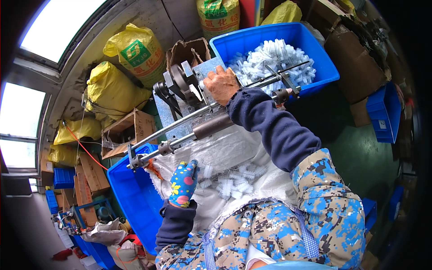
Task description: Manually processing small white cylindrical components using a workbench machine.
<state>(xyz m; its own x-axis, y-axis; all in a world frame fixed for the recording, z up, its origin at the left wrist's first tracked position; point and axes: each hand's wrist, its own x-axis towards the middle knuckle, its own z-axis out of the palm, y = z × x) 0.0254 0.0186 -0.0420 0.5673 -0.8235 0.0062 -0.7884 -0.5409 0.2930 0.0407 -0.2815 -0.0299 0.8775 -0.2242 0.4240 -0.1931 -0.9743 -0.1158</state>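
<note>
Yellow sacks (pixel 146 67) line the upper left, while white bristly pieces (pixel 236 182) lie on the lap sheet (pixel 204 212) at lower centre, seemingly for easy reach by the gloved left hand (pixel 183 183), the bare right hand (pixel 222 85) bent over the machine (pixel 213 125), upper centre, either grip impossible to tell.

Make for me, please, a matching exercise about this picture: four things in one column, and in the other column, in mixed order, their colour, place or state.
1. Left hand
2. Right hand
3. Big sacks
4. White pieces

A. Yellow
B. In a blue bin and on a white sheet
C. Bare
D. In a patterned glove

Pairs: 1-D, 2-C, 3-A, 4-B
</note>
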